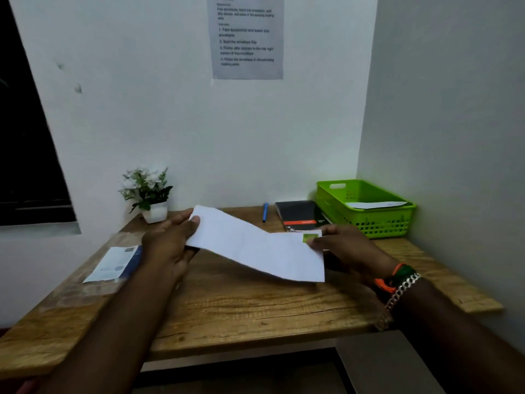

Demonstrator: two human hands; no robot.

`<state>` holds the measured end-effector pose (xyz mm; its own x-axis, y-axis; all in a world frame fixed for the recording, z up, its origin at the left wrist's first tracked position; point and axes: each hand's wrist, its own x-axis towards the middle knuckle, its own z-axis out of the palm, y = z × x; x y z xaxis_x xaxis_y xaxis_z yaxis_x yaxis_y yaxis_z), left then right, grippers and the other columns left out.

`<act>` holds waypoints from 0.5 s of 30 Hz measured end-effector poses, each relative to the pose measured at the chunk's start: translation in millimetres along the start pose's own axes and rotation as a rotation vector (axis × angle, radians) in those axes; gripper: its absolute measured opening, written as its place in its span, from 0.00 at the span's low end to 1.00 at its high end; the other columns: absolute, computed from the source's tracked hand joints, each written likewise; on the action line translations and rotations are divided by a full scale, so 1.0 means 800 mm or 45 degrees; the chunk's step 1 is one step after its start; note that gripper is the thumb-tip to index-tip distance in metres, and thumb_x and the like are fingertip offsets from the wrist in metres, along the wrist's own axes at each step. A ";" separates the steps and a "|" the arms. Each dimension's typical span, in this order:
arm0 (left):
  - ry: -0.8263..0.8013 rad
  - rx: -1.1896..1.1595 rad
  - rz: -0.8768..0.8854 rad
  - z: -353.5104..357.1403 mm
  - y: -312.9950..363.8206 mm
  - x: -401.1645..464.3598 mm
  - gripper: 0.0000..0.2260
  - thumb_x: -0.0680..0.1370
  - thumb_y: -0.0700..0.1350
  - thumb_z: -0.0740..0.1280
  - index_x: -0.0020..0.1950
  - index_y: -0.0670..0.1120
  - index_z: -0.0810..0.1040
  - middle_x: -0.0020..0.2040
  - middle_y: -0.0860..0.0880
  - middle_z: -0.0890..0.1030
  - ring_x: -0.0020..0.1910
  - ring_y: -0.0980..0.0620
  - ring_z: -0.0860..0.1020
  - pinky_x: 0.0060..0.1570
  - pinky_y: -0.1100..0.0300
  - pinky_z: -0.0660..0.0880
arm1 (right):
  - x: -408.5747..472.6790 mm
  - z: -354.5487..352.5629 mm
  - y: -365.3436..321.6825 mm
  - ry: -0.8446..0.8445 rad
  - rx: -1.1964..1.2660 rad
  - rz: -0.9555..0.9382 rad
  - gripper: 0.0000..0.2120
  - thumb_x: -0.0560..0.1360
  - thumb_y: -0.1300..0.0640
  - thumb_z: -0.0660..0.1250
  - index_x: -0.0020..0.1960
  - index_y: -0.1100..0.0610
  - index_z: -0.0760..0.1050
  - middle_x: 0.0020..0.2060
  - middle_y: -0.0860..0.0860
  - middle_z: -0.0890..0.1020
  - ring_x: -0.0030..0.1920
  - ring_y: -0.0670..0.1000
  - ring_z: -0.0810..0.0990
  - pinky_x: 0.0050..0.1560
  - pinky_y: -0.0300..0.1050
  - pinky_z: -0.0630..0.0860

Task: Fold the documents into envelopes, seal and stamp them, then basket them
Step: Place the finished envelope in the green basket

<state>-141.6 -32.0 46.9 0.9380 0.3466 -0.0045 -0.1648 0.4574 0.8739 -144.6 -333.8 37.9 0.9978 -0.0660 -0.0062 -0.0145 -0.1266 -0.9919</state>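
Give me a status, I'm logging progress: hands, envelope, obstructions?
Left hand and right hand each grip an envelope end, above the table. Green stamp on. Path to basket unobstructed.

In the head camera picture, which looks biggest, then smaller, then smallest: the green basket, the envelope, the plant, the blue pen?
1. Envelope, though it is nearest the camera, so this is unsure.
2. Basket.
3. Plant.
4. Pen.
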 end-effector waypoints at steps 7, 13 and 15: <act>-0.408 0.074 -0.263 0.164 -0.006 0.054 0.09 0.81 0.32 0.65 0.57 0.40 0.82 0.58 0.40 0.82 0.50 0.48 0.82 0.34 0.57 0.83 | -0.042 -0.121 -0.033 0.418 0.326 -0.173 0.05 0.76 0.68 0.71 0.52 0.64 0.81 0.45 0.60 0.86 0.40 0.54 0.86 0.35 0.43 0.82; -0.552 0.268 -0.202 0.298 -0.046 0.034 0.04 0.84 0.37 0.63 0.51 0.42 0.76 0.47 0.42 0.82 0.45 0.47 0.84 0.45 0.52 0.81 | -0.039 -0.187 -0.040 0.754 0.625 -0.196 0.03 0.77 0.67 0.68 0.45 0.61 0.78 0.42 0.59 0.82 0.41 0.55 0.82 0.32 0.43 0.81; -0.532 0.457 -0.078 0.314 -0.087 0.030 0.01 0.80 0.38 0.68 0.50 0.42 0.79 0.45 0.42 0.82 0.40 0.47 0.83 0.36 0.57 0.80 | -0.026 -0.190 -0.038 0.804 0.736 -0.181 0.06 0.78 0.67 0.66 0.45 0.59 0.77 0.41 0.57 0.82 0.40 0.55 0.82 0.32 0.43 0.82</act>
<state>-30.7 -261.2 108.4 0.9959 -0.0595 0.0686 -0.0602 0.1332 0.9893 -174.7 -479.0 87.6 0.7625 -0.6465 0.0247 0.3138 0.3362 -0.8879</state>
